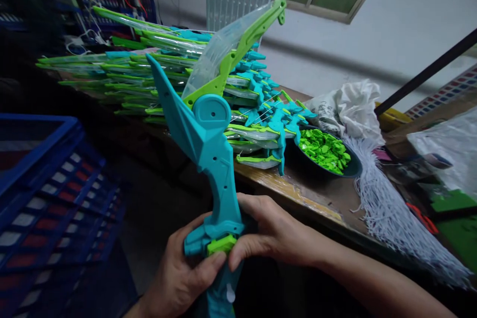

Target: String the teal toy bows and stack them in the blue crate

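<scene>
Upright before me is a teal toy bow (223,174) with a lime-green limb (246,42) and a clear plastic panel along its upper part. My left hand (184,268) wraps round its grip from the left, with the thumb on a small lime-green piece (220,245) set in the bow's middle. From the right, my right hand (274,233) closes round the grip, its thumb by the same piece. The bow's lower end runs out of the bottom of the view. A dark bowl (356,166) on the table holds many loose lime-green pieces (324,149).
Many similar toy bows (164,74) lie piled on the wooden table (279,189). A bundle of white strings (395,208) hangs over its edge near a white sack (350,104). Red-handled scissors (423,218) lie at right. A blue plastic crate (48,179) stands at left.
</scene>
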`<state>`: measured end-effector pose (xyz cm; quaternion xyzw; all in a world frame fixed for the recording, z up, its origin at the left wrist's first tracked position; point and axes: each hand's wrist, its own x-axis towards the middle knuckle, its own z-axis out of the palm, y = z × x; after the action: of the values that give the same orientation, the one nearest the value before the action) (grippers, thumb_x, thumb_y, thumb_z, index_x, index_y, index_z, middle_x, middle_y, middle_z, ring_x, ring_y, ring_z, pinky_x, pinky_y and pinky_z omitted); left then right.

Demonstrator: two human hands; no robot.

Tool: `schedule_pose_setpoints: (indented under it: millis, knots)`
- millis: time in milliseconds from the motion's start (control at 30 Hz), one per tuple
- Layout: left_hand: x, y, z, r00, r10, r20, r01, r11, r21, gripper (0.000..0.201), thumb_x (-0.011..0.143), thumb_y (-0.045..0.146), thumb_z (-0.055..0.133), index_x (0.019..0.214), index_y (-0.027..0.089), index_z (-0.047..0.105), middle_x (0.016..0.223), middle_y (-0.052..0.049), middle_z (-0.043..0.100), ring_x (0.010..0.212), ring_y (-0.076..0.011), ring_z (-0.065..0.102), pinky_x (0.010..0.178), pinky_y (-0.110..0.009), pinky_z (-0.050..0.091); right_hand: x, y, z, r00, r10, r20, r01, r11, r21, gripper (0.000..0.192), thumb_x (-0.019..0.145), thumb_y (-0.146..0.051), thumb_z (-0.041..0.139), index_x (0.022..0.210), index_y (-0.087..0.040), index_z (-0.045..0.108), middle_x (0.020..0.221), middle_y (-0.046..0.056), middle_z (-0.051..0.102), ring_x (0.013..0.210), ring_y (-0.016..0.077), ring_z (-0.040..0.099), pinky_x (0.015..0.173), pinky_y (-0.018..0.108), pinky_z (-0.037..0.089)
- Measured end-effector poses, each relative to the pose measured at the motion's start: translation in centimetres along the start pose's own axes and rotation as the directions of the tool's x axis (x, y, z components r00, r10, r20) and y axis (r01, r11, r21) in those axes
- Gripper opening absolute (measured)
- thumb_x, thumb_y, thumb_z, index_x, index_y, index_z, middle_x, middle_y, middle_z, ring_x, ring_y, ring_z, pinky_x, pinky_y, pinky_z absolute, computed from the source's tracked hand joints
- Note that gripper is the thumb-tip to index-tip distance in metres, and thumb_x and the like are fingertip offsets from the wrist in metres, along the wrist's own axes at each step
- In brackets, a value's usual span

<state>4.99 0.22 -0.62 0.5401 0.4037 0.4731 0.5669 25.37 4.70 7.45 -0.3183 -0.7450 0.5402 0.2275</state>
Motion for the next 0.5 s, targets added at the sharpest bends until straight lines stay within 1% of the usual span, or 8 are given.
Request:
schedule_pose_setpoints:
  millis: [67,167,267,367,500]
  knots:
    - [0.3,0.4,0.2,1.0,0.007,-0.008,-0.007,1.0,-0.012,0.033,0.075,0.035,0.08,0.104,0.019,0.078,0.082,-0.004,0.078,0.066,-0.0188,0.07,0.061,-0.019,0.058,0.3,0.4,0.0,1.0,-0.021,-0.007,0.021,1.0,0.018,0.053,0.079,-0.059,0.08,0.104,-0.014,0.068,0.1,0.002,0.067,0.088,0.0149,0.06,0.078,0.022,0.053]
    - [0.6,0.8,0.5,0.999,0.031,-0.038,-0.031,0.999,-0.007,0.029,0.074,0.034,0.079,0.099,0.018,0.079,0.082,-0.006,0.078,0.066,-0.0215,0.071,0.061,-0.023,0.06,0.7,0.7,-0.1,0.998,-0.055,0.003,0.055,0.998,-0.005,0.053,0.078,-0.061,0.08,0.099,-0.015,0.068,0.098,0.002,0.064,0.087,0.0141,0.058,0.075,0.021,0.051]
    - [0.7,0.8,0.5,0.998,0.028,-0.055,-0.027,1.0,0.004,0.028,0.073,0.034,0.078,0.096,0.017,0.079,0.083,-0.006,0.079,0.067,-0.0234,0.073,0.062,-0.024,0.061,1.0,0.7,-0.3,0.999,-0.046,0.019,0.047,0.998,-0.03,0.053,0.078,-0.063,0.078,0.098,-0.015,0.066,0.098,0.002,0.062,0.088,0.0151,0.057,0.077,0.023,0.052]
    - [0.8,0.5,0.3,0.999,0.009,-0.045,-0.008,1.0,0.003,0.03,0.075,0.036,0.078,0.098,0.017,0.08,0.084,-0.007,0.079,0.069,-0.0233,0.073,0.062,-0.023,0.06,1.2,0.7,-0.4,0.999,-0.038,0.027,0.039,0.998,-0.042,0.052,0.083,-0.064,0.074,0.099,-0.016,0.064,0.1,0.002,0.062,0.092,0.0162,0.059,0.081,0.025,0.054]
    - [0.9,-0.1,0.0,0.999,-0.012,-0.031,0.013,1.0,0.018,0.033,0.079,0.041,0.076,0.104,0.019,0.08,0.092,-0.007,0.08,0.075,-0.0241,0.073,0.068,-0.024,0.061,1.1,1.0,-0.5,0.998,-0.057,0.03,0.059,0.997,-0.043,0.049,0.087,-0.06,0.073,0.105,-0.016,0.064,0.104,0.003,0.062,0.091,0.0153,0.058,0.079,0.023,0.052]
